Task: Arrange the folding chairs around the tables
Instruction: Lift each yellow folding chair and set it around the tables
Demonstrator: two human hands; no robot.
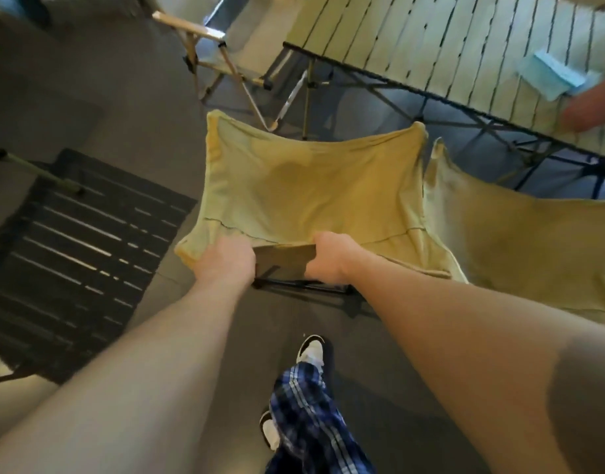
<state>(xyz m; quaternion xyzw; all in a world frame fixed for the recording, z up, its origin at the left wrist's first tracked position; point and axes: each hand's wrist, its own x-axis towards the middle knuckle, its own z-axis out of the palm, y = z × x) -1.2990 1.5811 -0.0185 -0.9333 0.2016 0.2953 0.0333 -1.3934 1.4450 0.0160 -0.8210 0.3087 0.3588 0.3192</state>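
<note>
Both hands, left hand (226,260) and right hand (328,258), grip the chair (311,189) by its soft top hem; light, floppy fabric, probably steadier held by the frame.

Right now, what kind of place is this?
Probably a camping-style seating area, on a patio or indoors; I can't tell which. Cues: a pale slatted roll-top table on a black folding frame, tan fabric camp chairs beside it, and a black slatted table on grey flooring.
</note>
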